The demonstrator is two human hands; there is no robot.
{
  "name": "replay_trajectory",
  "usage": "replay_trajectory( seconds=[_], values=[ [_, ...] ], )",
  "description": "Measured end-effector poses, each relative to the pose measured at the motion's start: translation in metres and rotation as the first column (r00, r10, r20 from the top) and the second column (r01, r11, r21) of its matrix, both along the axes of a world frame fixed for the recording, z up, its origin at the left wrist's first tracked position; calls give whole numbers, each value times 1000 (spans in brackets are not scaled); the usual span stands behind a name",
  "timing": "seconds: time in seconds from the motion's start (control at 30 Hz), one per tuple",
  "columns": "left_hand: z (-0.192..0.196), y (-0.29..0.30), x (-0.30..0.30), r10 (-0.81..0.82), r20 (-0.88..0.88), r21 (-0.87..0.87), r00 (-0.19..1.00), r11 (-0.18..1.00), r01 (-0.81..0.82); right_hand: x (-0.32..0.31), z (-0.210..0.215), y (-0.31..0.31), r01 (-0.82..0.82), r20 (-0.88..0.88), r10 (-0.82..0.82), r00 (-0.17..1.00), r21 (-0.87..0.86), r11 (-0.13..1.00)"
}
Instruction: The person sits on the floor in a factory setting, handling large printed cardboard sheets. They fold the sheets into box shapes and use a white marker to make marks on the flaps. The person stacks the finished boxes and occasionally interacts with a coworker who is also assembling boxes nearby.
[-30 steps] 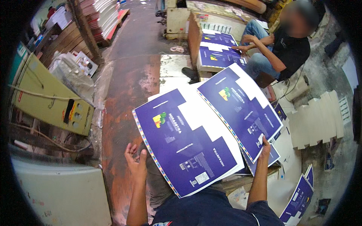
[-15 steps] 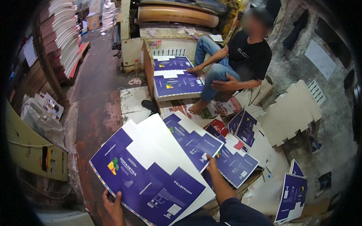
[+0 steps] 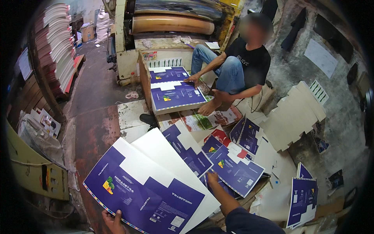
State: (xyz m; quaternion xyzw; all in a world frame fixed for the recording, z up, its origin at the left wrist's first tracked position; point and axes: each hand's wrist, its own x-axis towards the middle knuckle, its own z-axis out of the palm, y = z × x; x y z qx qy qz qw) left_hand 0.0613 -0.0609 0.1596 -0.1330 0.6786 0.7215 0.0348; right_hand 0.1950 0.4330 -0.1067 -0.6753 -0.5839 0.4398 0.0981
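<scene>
A large purple-and-white printed carton sheet (image 3: 144,195) slants across the front, over a plain white sheet (image 3: 156,146). My left hand (image 3: 113,222) pinches its lower left edge, thumb on top. A second purple printed sheet (image 3: 189,150) reaches out from behind the white one. My right hand (image 3: 212,180) grips its near right corner; most of the fingers are hidden under it. Beside that hand, more purple printed sheets (image 3: 237,169) lie loosely overlapped on a low pile.
Opposite, a person in a black shirt (image 3: 249,62) sits with one hand on a stack of purple sheets (image 3: 175,95). A machine with rollers (image 3: 173,24) stands behind. Grey-backed cut sheets (image 3: 294,117) lie at right, leaning purple sheets (image 3: 302,201) lower right, and tall paper stacks (image 3: 56,46) far left.
The whole view has shifted slightly. My right hand and its sheet have drawn a little left, baring more of the pile. The other person's free hand has moved from the knee down toward the foot.
</scene>
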Motion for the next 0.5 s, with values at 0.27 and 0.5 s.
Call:
replay_trajectory(
  seconds=[0.27, 0.5],
  values=[
    [25, -2, -7, -110, 34, -95, 993, 989, 113, -1, 85, 27, -70, -446, 56, 894, -15, 997],
    [28, 14, 2, -130, -232, -182, 964, 979, 89, -45, 248, -26, -429, -626, 386, 677, 89, 899]
  ],
)
